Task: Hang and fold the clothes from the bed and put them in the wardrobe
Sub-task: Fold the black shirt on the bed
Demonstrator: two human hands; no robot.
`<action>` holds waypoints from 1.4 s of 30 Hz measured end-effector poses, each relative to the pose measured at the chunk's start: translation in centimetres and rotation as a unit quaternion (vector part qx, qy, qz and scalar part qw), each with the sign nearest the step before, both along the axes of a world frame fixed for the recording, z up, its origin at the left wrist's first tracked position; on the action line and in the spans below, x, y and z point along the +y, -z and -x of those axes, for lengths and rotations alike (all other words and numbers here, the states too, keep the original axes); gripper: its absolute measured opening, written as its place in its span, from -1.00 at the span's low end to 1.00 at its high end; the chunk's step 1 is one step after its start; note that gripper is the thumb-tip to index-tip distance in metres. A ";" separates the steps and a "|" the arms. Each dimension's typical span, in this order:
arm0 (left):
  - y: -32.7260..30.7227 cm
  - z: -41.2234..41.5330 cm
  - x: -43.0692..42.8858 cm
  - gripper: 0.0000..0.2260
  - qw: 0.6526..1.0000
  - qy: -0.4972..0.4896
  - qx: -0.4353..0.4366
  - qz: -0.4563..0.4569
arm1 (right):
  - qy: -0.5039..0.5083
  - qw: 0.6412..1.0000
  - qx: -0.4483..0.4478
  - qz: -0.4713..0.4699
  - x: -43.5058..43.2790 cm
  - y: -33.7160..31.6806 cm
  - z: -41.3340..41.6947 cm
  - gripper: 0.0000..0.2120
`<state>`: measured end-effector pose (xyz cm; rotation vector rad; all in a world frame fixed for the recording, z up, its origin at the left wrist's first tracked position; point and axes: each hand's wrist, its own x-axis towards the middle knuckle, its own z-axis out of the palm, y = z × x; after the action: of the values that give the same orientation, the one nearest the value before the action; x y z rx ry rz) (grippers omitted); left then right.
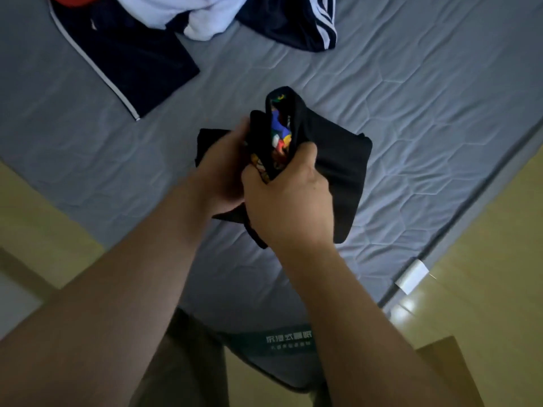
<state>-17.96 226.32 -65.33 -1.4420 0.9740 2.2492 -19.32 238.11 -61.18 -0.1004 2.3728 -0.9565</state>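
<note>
black cloth fills the middle of what we see: a black shirt (338,171) with a bright print, doubled over on itself, sits over the near part of the bed (411,113). whether its underside touches the quilted cover we cannot tell. we have both hands on it. our left hand (223,171) grips the left flap, its fingers curled into the cloth and mostly hidden there. our right hand (288,201) grips the near right side, thumb and fingers pinching the fold so the print shows in the gap between the two flaps. the bundle lies straight ahead of the hands, and most of the loose cloth spreads to the right of the right hand, so we judge that hand the nearer one for the next fold. its long axis runs away from us, leaning a little right, and the raised open end points toward the far pile: navy trousers (126,54), a white garment (182,13) and a striped navy garment (299,22), all well apart from it. we judge the folding nearly done; no wardrobe is in view.
</note>
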 end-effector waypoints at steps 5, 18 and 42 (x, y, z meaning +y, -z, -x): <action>1.5 -3.1 -8.3 -0.11 0.978 0.200 0.044 -0.035 | -0.116 0.987 -0.107 0.024 -5.4 5.4 -3.6 -0.53; 9.9 -6.1 -5.4 -0.20 0.832 0.205 -0.242 0.455 | 0.141 0.978 0.002 -0.153 2.8 11.1 2.0 -0.33; -14.6 -17.3 -9.5 -0.07 0.988 0.074 -0.040 0.130 | 0.125 0.957 -0.260 0.005 2.8 -7.1 -0.1 -0.24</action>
<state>-0.66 216.79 -50.75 -1.4943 1.3411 1.9997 -19.26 240.88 -54.07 0.4095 1.9148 -0.9672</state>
